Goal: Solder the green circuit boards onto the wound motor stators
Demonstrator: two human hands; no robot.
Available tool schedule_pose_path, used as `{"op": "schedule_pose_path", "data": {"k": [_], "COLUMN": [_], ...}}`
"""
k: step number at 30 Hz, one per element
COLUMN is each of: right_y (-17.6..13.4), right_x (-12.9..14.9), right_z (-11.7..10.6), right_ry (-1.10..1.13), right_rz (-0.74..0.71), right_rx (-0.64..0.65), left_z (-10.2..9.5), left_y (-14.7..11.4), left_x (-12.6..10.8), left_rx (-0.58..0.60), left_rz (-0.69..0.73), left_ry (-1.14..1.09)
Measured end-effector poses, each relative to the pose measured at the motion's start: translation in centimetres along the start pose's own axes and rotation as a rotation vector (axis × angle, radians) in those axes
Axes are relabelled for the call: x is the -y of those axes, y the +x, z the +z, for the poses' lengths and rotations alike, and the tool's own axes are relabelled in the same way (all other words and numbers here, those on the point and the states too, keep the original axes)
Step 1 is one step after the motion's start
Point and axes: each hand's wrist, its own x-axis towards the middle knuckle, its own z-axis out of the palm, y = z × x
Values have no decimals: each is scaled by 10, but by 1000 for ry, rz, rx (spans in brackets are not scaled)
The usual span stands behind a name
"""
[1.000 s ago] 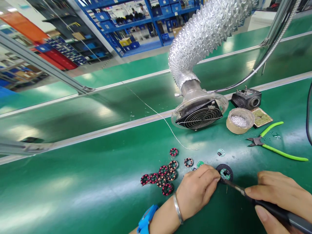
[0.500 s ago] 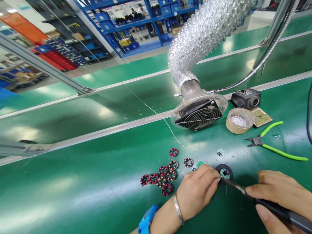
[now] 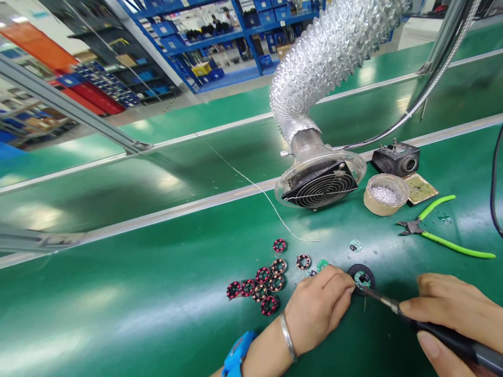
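My right hand (image 3: 451, 319) grips the dark handle of a soldering iron (image 3: 436, 332). The iron's tip touches or hovers just over a small round green circuit board (image 3: 361, 279), which sits in a black ring-shaped holder (image 3: 370, 270) on the bench. At the holder's left edge, my left hand (image 3: 320, 303) has thumb and fingers pinched together; whatever is between them is hidden. Beside the left hand lie another green board (image 3: 322, 264), partly covered, and a copper-wound coil ring (image 3: 304, 262). A loose board (image 3: 356, 245) lies beyond the holder.
Several red and copper coil rings (image 3: 260, 292) cluster at left. Green-handled cutters (image 3: 456, 246) lie at right, near a tub of silvery bits (image 3: 385, 196), a sponge (image 3: 420, 188) and a black iron stand (image 3: 398, 158). A fume extractor (image 3: 324, 186) hangs above a thin solder wire (image 3: 271, 201).
The soldering iron's tip and my right hand have shifted slightly to the right over the board. My left hand stays in place.
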Motion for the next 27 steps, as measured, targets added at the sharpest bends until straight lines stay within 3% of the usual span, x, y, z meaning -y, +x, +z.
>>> {"op": "schedule_pose_path", "data": {"k": [10,14,17,21,27], "right_y": [-1,5,13,23,24], "right_x": [-5,-17,-25,-32,-38], "right_z": [-8,0,13,27,32], "right_ry": [-19,64,152,154,138], "right_rz": [47,28,30,-87,-107], "right_rx": [-68,-99,-28,98,161], "left_z": [1,1,2,2,3], "left_y": [1,1,0,0,2], "left_x": [0,0,0,-2,-12], "left_rx": [-5,-9,-13,-12,-70], "left_rz": [-5,1,3,-14,-167], "left_ry": [-9,-9,-11,-7,-173]}}
